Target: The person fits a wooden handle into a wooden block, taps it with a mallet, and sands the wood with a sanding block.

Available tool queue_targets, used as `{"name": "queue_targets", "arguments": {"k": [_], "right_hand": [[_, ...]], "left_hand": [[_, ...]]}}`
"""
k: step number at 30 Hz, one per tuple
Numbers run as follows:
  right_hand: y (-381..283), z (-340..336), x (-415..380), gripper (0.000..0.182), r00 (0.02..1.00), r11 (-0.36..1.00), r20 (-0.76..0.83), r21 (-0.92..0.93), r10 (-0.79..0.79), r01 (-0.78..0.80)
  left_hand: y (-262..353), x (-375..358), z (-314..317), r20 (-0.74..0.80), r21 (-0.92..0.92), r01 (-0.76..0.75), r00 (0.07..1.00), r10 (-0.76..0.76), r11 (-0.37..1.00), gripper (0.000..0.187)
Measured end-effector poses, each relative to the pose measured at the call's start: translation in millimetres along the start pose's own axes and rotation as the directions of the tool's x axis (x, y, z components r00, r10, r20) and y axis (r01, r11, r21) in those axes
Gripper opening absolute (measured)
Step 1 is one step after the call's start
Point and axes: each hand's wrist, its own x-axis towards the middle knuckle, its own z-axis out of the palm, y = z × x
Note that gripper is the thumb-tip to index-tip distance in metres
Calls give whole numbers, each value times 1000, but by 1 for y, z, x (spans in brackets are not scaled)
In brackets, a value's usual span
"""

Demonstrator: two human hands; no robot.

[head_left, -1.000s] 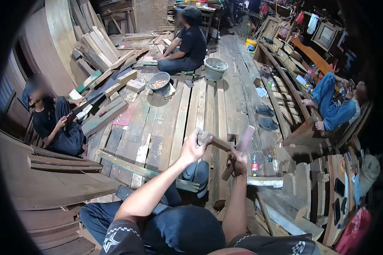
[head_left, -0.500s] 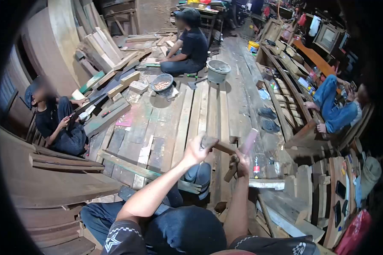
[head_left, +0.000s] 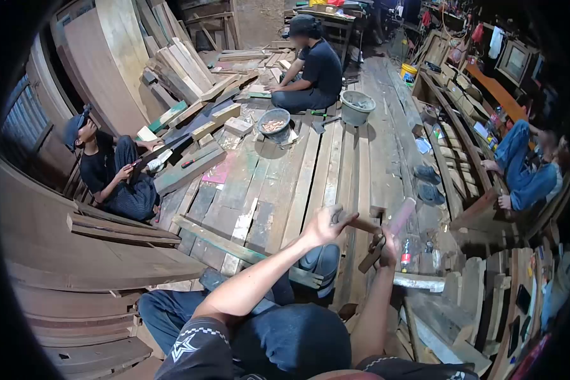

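My left hand [head_left: 326, 226] is closed round the near end of a brown wooden piece [head_left: 363, 224], which reaches across toward the other hand. My right hand [head_left: 391, 249] is wrapped round a flat, pale purplish piece [head_left: 401, 216] that sticks up past the fingers. A dark brown block [head_left: 369, 258] juts out below the right fingers, partly hidden by them; I cannot tell how these parts join. Both hands are raised in front of my bent legs, over the plank floor [head_left: 278, 190].
Two people, one seated at left [head_left: 107, 161] and one farther back [head_left: 313, 66], are near stacked boards [head_left: 180, 69]. Another person [head_left: 522, 161] sits at right. A bowl [head_left: 273, 125], a grey bucket [head_left: 357, 109], sandals [head_left: 428, 183] and a bottle [head_left: 406, 254] stand about.
The whole scene has shifted to the right in view as my head turned left. My hands keep their grips, and the person at left has raised their head.
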Motion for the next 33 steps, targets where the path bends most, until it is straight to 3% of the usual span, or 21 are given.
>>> {"name": "queue_targets", "arguments": {"k": [5,8,11,12,15,19,23,27,31,33], "right_hand": [[1,0,0,26,999,999,-36,33,18,-17],[-1,2,-2,25,997,998,-68,53,33,-30],[-6,3,-5,28,996,998,-86,54,30,-25],[-6,4,-5,32,996,999,-88,52,21,-17],[-5,2,-3,24,990,997,-134,66,50,-42],[6,-9,6,25,986,990,-131,107,101,-87],[9,-9,8,25,982,996,-172,53,82,-74],[12,-12,13,24,989,995,-123,55,85,-79],[16,-11,15,28,988,994,-122,53,97,-91],[10,-6,8,27,991,999,-127,21,28,-26]], "left_hand": [[0,0,1,80,70,-35,996,29,997,51],[13,-3,-4,188,-27,37,982,-32,999,48],[10,-7,3,154,-203,-48,985,80,978,46],[18,-7,-5,256,-99,10,966,16,995,46],[11,-8,1,292,-82,19,957,5,996,47],[2,-7,7,294,-51,-24,955,38,998,47],[-10,-4,11,257,70,36,965,-53,997,45],[-6,-4,9,136,4,28,990,-28,1000,44],[-4,-5,7,100,-46,98,991,-93,994,46],[-4,-3,3,146,-29,131,981,-125,991,47]]}}
